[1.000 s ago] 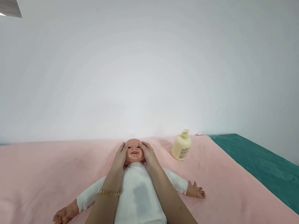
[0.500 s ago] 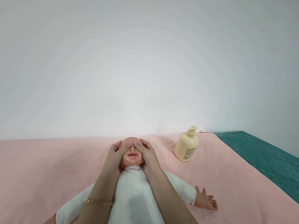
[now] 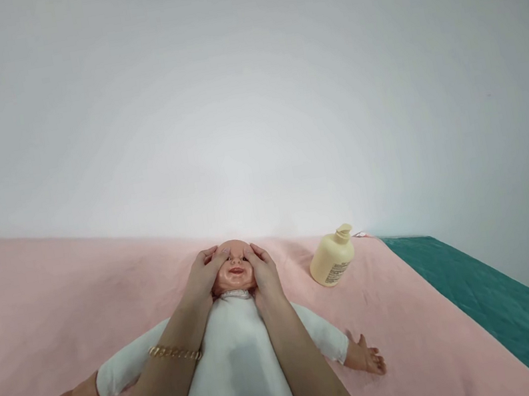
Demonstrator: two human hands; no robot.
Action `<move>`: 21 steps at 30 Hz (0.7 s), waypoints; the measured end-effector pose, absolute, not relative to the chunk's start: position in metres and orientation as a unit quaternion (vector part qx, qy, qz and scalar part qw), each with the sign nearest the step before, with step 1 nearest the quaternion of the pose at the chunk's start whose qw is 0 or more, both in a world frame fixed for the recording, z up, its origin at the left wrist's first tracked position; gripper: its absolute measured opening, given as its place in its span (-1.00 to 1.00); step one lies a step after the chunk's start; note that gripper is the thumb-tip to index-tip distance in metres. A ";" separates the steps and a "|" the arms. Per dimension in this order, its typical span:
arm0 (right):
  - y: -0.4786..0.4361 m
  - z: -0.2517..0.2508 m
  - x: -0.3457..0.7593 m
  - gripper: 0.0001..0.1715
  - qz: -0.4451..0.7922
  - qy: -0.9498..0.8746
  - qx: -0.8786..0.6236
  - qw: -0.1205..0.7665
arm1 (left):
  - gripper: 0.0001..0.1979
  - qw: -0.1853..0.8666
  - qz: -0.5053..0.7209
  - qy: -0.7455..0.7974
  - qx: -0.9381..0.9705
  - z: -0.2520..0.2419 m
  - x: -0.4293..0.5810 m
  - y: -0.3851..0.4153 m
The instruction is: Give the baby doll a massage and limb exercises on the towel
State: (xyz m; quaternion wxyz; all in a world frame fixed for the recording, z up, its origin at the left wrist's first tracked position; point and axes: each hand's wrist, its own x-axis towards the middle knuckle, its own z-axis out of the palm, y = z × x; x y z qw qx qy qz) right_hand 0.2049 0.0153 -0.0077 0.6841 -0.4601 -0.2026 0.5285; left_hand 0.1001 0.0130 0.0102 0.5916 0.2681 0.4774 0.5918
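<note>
A baby doll point(image 3: 236, 365) in a white suit lies on its back on a pink blanket point(image 3: 84, 302), arms flung out to either side and head toward the white wall point(image 3: 247, 93). The person leans over it from the foot end, both forearms running up along the doll's chest.

The left hand point(image 3: 205, 277) rests against one side of the doll's head point(image 3: 236, 273) and the right hand point(image 3: 263, 272) against the other. Neither is clenched: the palms lie flat on the cheeks and the fingers are loose, their tips laid over the brow and eyes, so the little face shows only in the gap between them, mouth and chin uncovered. A gold chain bracelet point(image 3: 175, 354) sits on the left wrist, over the doll's sleeve.

Off to the right, near the head but not touching it, a cream lotion bottle point(image 3: 332, 259) with a pump top lies tilted on the blanket, its printed label turned this way. Beyond the blanket's right edge a teal covering point(image 3: 491, 309) shows — it runs down toward the near corner.
</note>
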 end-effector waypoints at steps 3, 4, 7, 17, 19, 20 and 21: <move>0.017 -0.008 0.205 -0.62 0.539 -0.193 -0.449 0.686 | -0.77 0.597 0.602 0.461 0.264 0.007 0.102 0.014; 0.018 -0.008 0.206 -0.62 0.542 -0.189 -0.448 0.686 | -0.77 0.598 0.604 0.457 0.261 0.007 0.103 0.014; 0.019 -0.007 0.207 -0.64 0.551 -0.175 -0.445 0.684 | -0.80 0.604 0.610 0.448 0.251 0.007 0.103 0.014; 0.018 0.000 0.208 -0.57 0.584 -0.122 -0.429 0.678 | -0.84 0.644 0.613 0.423 0.176 0.013 0.100 0.014; 0.017 0.002 0.207 -0.56 0.586 -0.114 -0.430 0.678 | -0.86 0.649 0.615 0.417 0.164 0.014 0.100 0.012; 0.016 0.002 0.206 -0.57 0.585 -0.111 -0.429 0.679 | -0.88 0.657 0.614 0.407 0.161 0.014 0.101 0.009; 0.016 0.002 0.205 -0.59 0.584 -0.106 -0.427 0.682 | -0.88 0.671 0.612 0.389 0.155 0.014 0.101 0.007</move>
